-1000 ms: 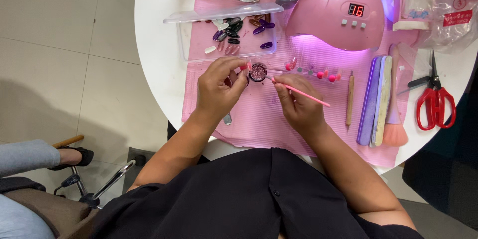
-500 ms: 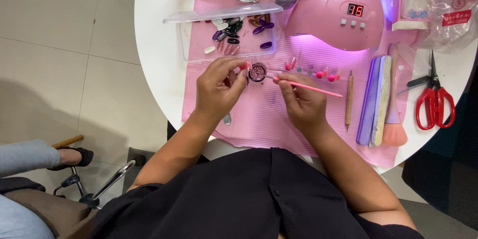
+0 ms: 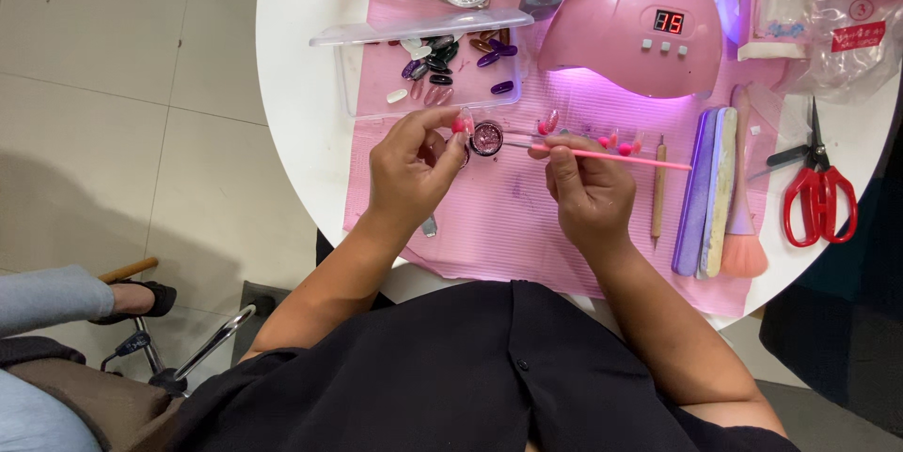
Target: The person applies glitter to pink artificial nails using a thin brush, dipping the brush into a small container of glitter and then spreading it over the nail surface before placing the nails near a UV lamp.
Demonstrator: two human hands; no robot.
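Two hands work over a pink mat: left hand [image 3: 409, 170] pinching a press-on nail [image 3: 463, 123], right hand [image 3: 585, 190] gripping a thin brush [image 3: 602, 155], best dipped lightly into the glitter pot [image 3: 486, 138].

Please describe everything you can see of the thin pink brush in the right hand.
The thin pink brush is a slim, straight stick, plastic by its look, with a paler tip end. It lies almost level above the pink mat, its tip pointing left at the small round glitter pot. The right hand pinches it near the front; the rear end sticks out to the right.
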